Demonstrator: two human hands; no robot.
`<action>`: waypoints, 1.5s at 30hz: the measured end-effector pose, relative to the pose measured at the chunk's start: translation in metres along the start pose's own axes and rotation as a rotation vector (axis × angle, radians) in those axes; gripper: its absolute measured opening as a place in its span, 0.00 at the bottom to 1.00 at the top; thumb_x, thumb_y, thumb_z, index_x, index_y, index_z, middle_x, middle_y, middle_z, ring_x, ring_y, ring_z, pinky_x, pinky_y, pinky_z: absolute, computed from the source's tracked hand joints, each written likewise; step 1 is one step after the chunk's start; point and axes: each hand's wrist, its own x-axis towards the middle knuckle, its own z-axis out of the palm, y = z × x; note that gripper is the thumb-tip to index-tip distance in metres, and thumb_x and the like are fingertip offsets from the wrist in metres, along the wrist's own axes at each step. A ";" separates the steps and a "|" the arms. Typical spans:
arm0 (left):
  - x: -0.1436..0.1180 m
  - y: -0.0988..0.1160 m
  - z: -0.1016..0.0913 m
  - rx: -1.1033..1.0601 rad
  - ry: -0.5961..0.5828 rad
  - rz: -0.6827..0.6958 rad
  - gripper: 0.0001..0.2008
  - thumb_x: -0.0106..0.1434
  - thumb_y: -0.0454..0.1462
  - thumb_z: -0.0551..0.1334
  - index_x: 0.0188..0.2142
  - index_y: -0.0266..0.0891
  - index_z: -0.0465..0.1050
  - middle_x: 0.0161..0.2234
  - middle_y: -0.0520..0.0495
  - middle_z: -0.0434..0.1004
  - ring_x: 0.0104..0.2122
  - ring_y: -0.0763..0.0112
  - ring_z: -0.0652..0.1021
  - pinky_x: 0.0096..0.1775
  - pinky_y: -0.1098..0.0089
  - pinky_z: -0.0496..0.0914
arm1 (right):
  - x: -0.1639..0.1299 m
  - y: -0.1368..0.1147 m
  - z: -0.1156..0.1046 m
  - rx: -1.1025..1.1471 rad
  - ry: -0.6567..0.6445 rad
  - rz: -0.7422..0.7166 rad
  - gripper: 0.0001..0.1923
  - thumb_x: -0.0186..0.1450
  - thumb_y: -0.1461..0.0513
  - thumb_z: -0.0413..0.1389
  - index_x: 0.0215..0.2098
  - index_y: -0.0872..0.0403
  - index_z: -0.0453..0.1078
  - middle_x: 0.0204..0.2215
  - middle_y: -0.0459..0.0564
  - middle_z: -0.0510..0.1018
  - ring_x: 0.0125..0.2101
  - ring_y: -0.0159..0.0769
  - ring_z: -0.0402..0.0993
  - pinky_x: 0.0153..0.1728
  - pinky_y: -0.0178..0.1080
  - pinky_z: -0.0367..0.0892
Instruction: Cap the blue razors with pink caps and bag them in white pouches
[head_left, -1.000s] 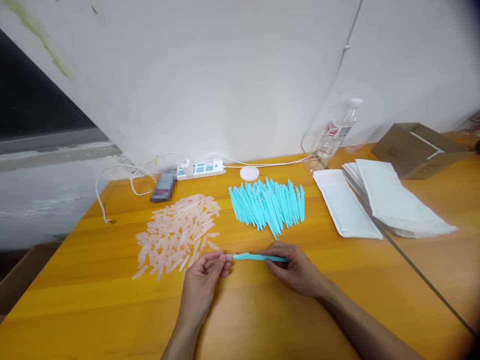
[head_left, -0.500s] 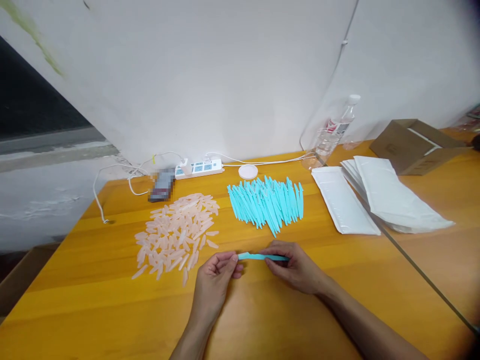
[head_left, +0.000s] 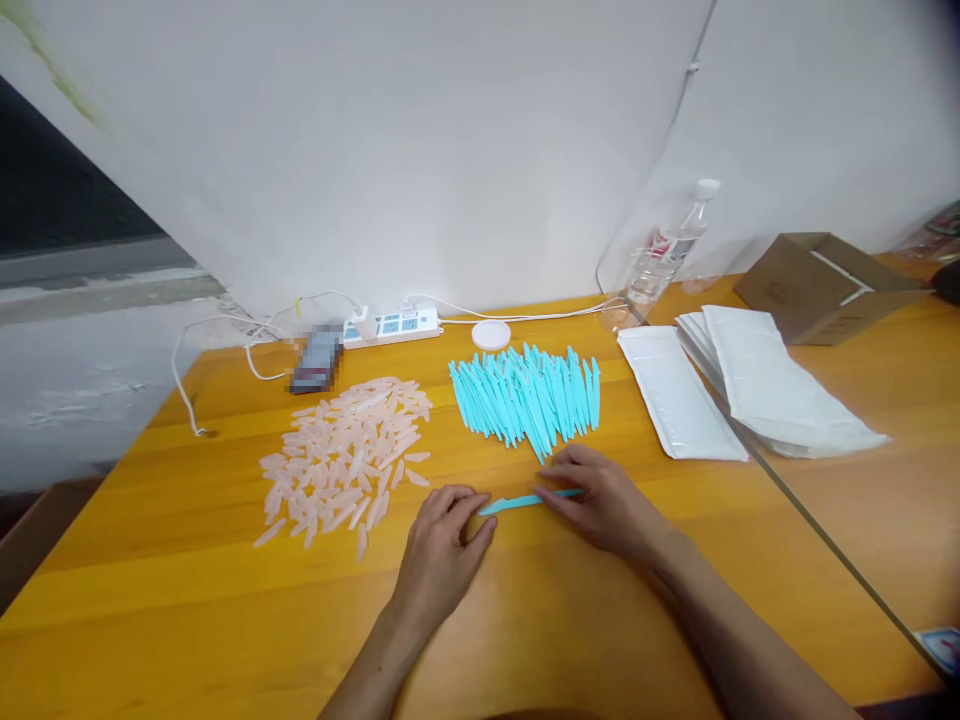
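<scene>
Right hand [head_left: 600, 500] still pinches the teal stick [head_left: 517, 501] at frame centre; left hand [head_left: 442, 535] has let go, lowered, fingers loosely curled, empty.

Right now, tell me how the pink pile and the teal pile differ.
The pink pile holds short, pale, translucent pieces; the teal pile holds longer, opaque, pointed sticks. The pink pile lies scattered loosely on the left; the teal pile is fanned tightly on the right. Both lie on the table.

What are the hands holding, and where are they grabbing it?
The right hand pinches one turquoise plastic stick by its right end. The left hand sits at the pointed left tip; whether it grips cannot be told.
</scene>
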 end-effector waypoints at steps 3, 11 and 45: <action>0.000 -0.007 -0.013 0.029 0.031 0.030 0.12 0.67 0.37 0.64 0.50 0.41 0.78 0.44 0.42 0.78 0.45 0.61 0.78 0.48 0.61 0.73 | 0.017 0.004 -0.004 -0.124 0.141 0.151 0.13 0.70 0.55 0.57 0.38 0.55 0.79 0.32 0.52 0.78 0.32 0.37 0.74 0.35 0.38 0.65; 0.015 -0.053 -0.057 0.550 -0.006 0.131 0.14 0.68 0.31 0.58 0.49 0.41 0.80 0.48 0.40 0.78 0.45 0.53 0.75 0.45 0.54 0.72 | 0.070 -0.004 0.012 -0.417 -0.008 0.395 0.13 0.68 0.57 0.56 0.43 0.56 0.79 0.42 0.57 0.83 0.40 0.44 0.78 0.36 0.39 0.63; 0.017 -0.033 -0.041 -0.815 0.035 -0.507 0.16 0.62 0.48 0.69 0.40 0.37 0.78 0.39 0.42 0.84 0.38 0.66 0.81 0.42 0.68 0.76 | 0.023 -0.007 -0.011 0.559 -0.410 0.338 0.20 0.71 0.47 0.50 0.39 0.54 0.73 0.27 0.43 0.66 0.27 0.30 0.56 0.28 0.34 0.53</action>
